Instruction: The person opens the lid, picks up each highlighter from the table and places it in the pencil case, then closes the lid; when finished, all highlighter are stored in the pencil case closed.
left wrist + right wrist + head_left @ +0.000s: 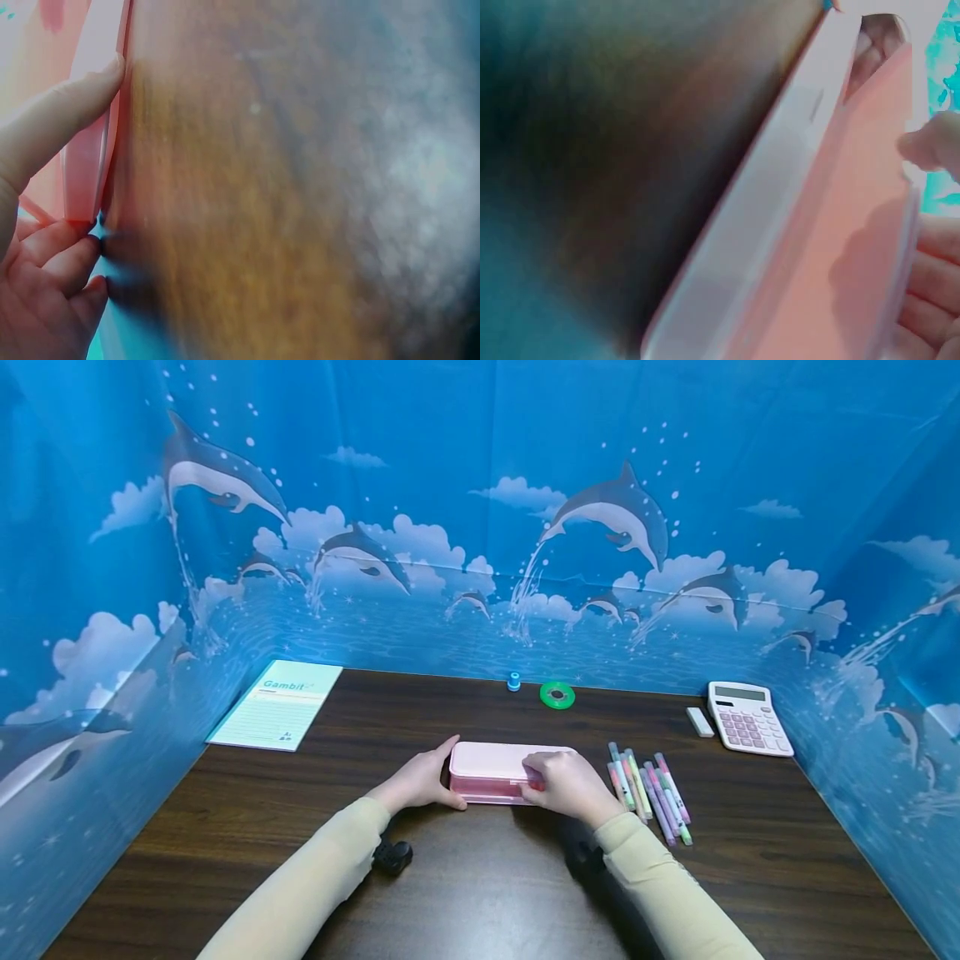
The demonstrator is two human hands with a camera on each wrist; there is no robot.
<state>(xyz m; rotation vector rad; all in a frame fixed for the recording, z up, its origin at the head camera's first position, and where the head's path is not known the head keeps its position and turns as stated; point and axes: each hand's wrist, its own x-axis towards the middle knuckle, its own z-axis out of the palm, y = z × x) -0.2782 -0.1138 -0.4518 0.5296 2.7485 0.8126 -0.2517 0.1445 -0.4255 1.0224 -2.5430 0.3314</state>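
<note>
A closed pink pencil case lies flat on the dark wooden table, near the middle. My left hand grips its left end, thumb along the far side and fingers curled at the near side. My right hand covers and grips the right end. In the left wrist view the thumb presses against the case's edge. The right wrist view shows the case close up and blurred, with my curled fingers at its side.
Several pastel markers lie just right of the case. A pink-keyed calculator and a white eraser sit at the back right. A green tape roll and a small blue object are at the back, a pale green notebook at the back left.
</note>
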